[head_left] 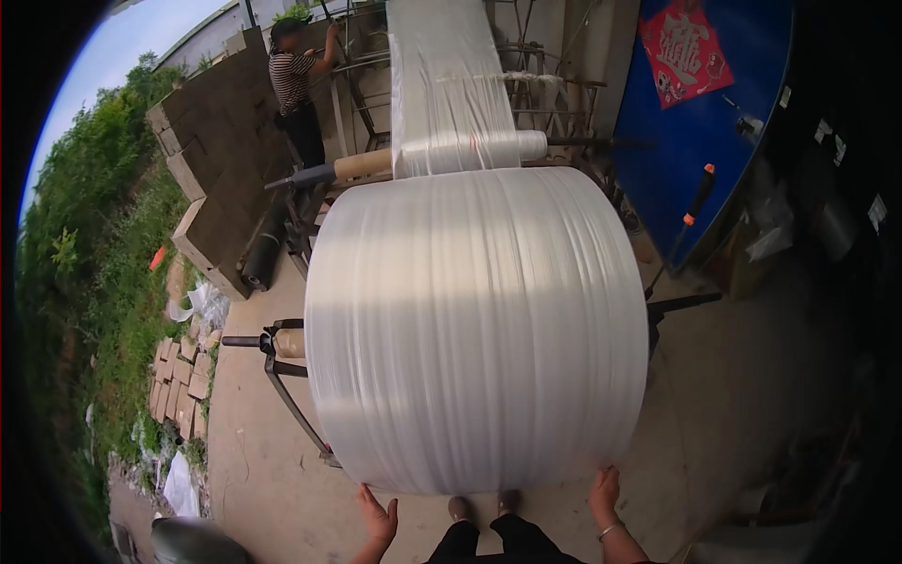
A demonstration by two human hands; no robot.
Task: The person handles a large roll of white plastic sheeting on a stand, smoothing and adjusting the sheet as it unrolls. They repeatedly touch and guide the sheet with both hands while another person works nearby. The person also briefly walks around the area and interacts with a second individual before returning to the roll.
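Observation:
A huge roll of whitish translucent plastic film (474, 329) fills the middle of the view, carried on a dark metal stand (293, 390). Against its lower left edge is my left hand (378, 517), thumb raised and apart, fingers partly hidden by the roll's rim. My right hand (604, 493) touches the lower right edge with its fingertips, palm facing inward; a bracelet circles that wrist. Neither hand grasps anything that I can see. Behind the roll, a wide sheet of film (442, 75) runs down to a thinner roller (479, 150) with a brown cardboard core (363, 165).
At the far left a person (296, 89) in a striped top stands by metal framework. A block wall (221, 160) and stacked bricks (178, 381) line the left. A blue panel (700, 141) and a black-and-orange handled tool (697, 197) are on the right. My feet (484, 505) stand close to the roll.

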